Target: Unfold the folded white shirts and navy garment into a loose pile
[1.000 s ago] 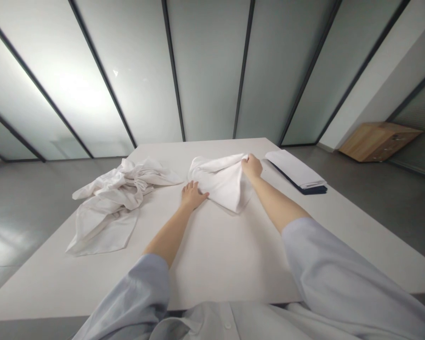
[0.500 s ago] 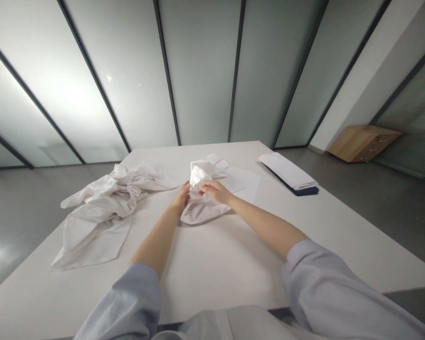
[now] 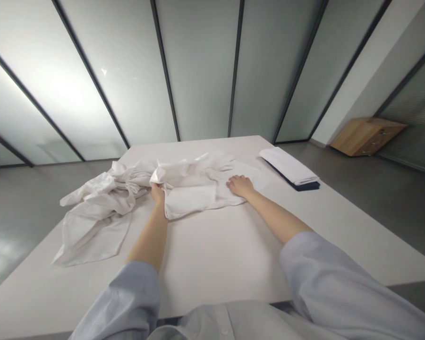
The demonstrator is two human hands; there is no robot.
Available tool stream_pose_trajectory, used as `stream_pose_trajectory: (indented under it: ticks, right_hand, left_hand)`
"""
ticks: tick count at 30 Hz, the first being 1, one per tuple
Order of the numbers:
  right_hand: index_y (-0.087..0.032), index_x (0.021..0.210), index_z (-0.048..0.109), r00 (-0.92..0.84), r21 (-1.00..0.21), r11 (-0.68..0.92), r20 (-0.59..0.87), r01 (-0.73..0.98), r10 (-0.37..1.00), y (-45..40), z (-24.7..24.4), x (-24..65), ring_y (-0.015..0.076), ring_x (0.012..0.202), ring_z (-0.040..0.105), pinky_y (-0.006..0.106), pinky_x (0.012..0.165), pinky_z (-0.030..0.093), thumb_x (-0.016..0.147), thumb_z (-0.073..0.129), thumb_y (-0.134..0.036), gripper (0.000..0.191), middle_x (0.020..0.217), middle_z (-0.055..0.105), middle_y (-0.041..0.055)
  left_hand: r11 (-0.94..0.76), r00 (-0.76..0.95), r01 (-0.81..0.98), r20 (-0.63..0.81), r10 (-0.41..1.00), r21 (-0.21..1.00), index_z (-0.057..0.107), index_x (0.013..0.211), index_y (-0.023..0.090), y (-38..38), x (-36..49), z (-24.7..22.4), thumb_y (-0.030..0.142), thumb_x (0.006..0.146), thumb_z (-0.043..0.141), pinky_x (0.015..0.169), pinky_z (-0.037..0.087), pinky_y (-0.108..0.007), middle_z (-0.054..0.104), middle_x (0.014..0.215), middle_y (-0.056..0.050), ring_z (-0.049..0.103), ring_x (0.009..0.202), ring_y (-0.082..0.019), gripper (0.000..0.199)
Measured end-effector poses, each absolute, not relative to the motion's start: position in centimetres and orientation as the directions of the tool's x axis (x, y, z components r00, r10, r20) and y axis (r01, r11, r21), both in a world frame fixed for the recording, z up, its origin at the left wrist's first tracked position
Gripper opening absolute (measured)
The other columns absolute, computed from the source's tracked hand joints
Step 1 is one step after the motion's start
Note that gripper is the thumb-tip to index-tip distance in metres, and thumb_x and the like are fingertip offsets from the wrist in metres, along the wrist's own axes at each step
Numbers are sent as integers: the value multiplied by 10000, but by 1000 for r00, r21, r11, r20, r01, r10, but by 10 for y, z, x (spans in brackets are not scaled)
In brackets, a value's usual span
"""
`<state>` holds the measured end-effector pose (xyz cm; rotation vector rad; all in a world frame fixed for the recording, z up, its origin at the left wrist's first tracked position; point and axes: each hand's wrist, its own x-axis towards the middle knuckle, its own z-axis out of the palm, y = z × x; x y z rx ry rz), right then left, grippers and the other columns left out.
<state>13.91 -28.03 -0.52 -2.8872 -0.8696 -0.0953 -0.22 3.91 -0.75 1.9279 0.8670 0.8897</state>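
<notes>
A thin white cloth [image 3: 191, 196] lies partly spread across the middle of the table, its far side rumpled and raised in folds. At its left end my left hand [image 3: 157, 192] is closed on a bunched edge, with the fingertips hidden under the fabric. My right hand [image 3: 240, 185] lies flat on the right part of the same cloth, fingers stretched out and palm down. Just left of my left hand sits a crumpled heap of white cloth [image 3: 102, 208], one corner spread toward the table's left edge.
A folded white cloth [image 3: 288, 165] rests on a dark navy folded piece [image 3: 308, 187] at the right of the white table [image 3: 212, 264]. A wooden cabinet [image 3: 364, 137] stands on the floor at the far right. Frosted glass panels [image 3: 201, 71] rise behind the table.
My left hand has moved left, drawing the bunched cloth out toward the heap. My right hand has opened and moved right, from pinching the fabric to lying flat on it.
</notes>
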Motion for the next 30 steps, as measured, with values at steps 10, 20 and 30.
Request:
stream_pose_trajectory:
  ticks: [10,20,30]
  right_hand:
    - [-157,1300,563,974,-201,-953,55,226,219,-313,-9,171,379,1296,409,542,1026,300,893,431,-637,643,1409,475,196]
    - [-188,1095,690,691,-785,-424,8,452,723,-242,-5,142,245,1127,586,351,992,415,893,477,-398,361,1216,663,71]
    - [-183,639,647,532,-785,-255,110,564,839,-228,-1,94,168,642,566,271,649,460,807,544,-340,253,631,635,-12]
  left_hand:
    - [-779,630,251,514,582,574,425,1401,122,9,-3,-12,60,705,525,1110,355,-342,452,1453,-160,413,1359,-258,706]
    - [-961,961,229,123,248,153,124,1543,150,-63,6,9,681,647,684,1045,349,-518,543,1344,-230,469,1279,-396,1182]
    - [-957,952,-280,-106,-287,78,555,1328,234,-52,48,23,421,644,744,1071,344,-413,573,1344,-130,472,1291,-336,734]
